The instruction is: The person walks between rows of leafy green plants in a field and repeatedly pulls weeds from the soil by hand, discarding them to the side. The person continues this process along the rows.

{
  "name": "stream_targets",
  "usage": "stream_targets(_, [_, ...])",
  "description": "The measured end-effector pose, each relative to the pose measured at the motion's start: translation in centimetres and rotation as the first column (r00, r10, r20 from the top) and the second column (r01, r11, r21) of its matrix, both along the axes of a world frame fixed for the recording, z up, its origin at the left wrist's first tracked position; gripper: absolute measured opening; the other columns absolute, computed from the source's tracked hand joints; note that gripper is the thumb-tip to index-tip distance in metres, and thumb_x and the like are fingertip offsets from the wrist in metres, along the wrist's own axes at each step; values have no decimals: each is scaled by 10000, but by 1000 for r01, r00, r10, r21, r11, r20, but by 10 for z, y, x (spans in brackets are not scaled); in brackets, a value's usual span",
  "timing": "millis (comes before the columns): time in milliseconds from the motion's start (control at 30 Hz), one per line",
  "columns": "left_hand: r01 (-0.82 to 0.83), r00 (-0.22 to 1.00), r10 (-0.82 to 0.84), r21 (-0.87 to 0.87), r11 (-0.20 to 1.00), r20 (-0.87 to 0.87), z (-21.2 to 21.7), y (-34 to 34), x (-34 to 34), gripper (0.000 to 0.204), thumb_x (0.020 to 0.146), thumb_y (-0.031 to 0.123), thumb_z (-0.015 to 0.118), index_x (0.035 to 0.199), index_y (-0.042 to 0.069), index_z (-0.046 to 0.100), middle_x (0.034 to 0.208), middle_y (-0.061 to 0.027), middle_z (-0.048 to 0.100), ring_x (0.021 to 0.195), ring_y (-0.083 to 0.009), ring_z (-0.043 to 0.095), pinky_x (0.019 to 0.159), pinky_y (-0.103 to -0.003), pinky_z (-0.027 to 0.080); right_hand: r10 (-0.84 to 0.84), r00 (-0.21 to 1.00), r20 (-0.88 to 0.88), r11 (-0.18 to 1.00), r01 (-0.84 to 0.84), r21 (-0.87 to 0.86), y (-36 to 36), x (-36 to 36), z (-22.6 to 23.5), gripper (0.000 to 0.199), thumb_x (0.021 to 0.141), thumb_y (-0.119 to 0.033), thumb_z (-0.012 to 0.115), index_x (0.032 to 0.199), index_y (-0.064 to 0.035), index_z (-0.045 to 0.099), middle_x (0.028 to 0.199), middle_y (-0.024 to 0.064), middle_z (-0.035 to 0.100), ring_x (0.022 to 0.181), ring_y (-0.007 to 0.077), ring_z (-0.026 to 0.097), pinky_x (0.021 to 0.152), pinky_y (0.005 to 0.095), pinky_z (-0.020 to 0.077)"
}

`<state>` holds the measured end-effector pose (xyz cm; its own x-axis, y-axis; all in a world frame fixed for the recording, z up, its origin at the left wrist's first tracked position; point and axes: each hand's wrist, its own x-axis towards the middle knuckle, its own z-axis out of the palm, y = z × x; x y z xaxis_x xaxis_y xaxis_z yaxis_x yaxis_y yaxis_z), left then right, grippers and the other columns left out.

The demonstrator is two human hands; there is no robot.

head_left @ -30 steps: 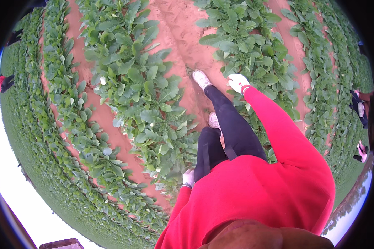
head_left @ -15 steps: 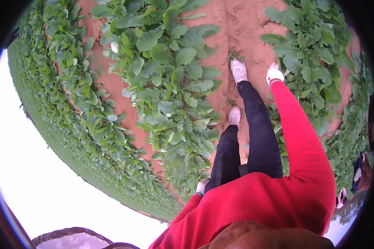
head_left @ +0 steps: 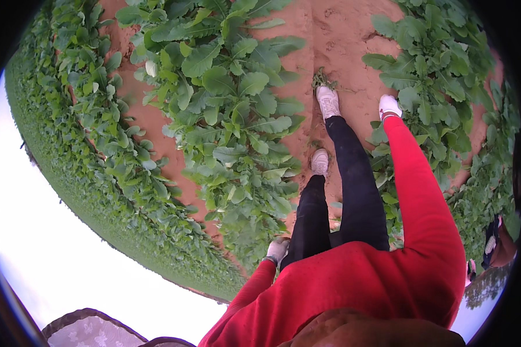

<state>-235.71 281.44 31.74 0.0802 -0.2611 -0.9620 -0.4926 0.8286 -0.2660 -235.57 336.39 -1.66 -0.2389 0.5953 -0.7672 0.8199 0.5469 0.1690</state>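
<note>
My right hand (head_left: 390, 105), in a white glove, reaches down to the left edge of a row of leafy green plants (head_left: 425, 87). Its rounded back faces up and the fingers are hidden beneath it, so any hold on a leaf or stem cannot be seen. Beside my left thigh is my left hand (head_left: 278, 248), also gloved in white, close to the near end of another row of broad-leaved plants (head_left: 237, 104). It is small and partly shaded; how its fingers lie is unclear.
My pale shoes (head_left: 329, 102) stand on a reddish soil path (head_left: 341, 46) between two plant rows. A tuft of weeds (head_left: 323, 78) lies at the front shoe's toe. Further rows (head_left: 92, 110) spread left. Another person (head_left: 499, 243) is partly visible at the far right.
My right hand has shifted slightly right and down, and its glove now looks rounder. My left hand has come further out from behind my thigh. The view has shifted a little.
</note>
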Motion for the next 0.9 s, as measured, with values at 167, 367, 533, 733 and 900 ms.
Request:
stream_targets(167, [231, 928, -132, 260, 938, -347, -96, 93, -111, 329, 856, 220, 508, 1070, -2, 622, 856, -128, 654, 748, -191, 610, 709, -299, 482, -74, 993, 91, 992, 83, -99, 10, -25, 27, 248, 734, -11, 604, 961, -51, 695, 1093, 199, 630, 1001, 357, 622, 798, 448, 530])
stream_targets(367, [431, 695, 80, 503, 749, -715, -160, 268, -275, 344, 849, 235, 515, 1079, 0, 615, 1027, -226, 629, 972, -353, 601, 865, -374, 458, 20, 996, 85, 996, -12, -93, 12, -37, 43, 222, 760, -29, 587, 952, -50, 699, 1062, 204, 638, 979, 363, 629, 812, 452, 525])
stream_targets(533, [707, 346, 20, 275, 652, -938, -190, 364, -383, 320, 823, 234, 518, 1051, 38, 627, 1004, -221, 609, 934, -368, 584, 841, -419, 462, 67, 996, 54, 993, -61, -104, 18, -30, 59, 243, 787, -52, 509, 1003, -10, 614, 1037, 246, 619, 956, 378, 623, 815, 448, 510])
stream_targets(733, [926, 54, -27, 40, 374, -998, -248, 420, -440, 453, 833, 309, 574, 1227, 92, 529, 1235, -174, 515, 1127, -350, 493, 957, -435, 394, 4, 967, -254, 988, -43, -149, 6, -37, 94, 205, 809, -132, 499, 981, -24, 528, 1041, 208, 588, 923, 407, 584, 795, 468, 480])
stream_targets(900, [918, -379, 103, -360, 163, -920, -296, 461, -470, 499, 845, 275, 578, 1286, 69, 467, 1307, -198, 468, 1214, -367, 435, 1005, -460, 359, -173, 920, -351, 925, 30, -379, -13, -72, 100, 281, 812, -242, 533, 984, -21, 559, 1022, 210, 600, 933, 401, 568, 800, 450, 458])
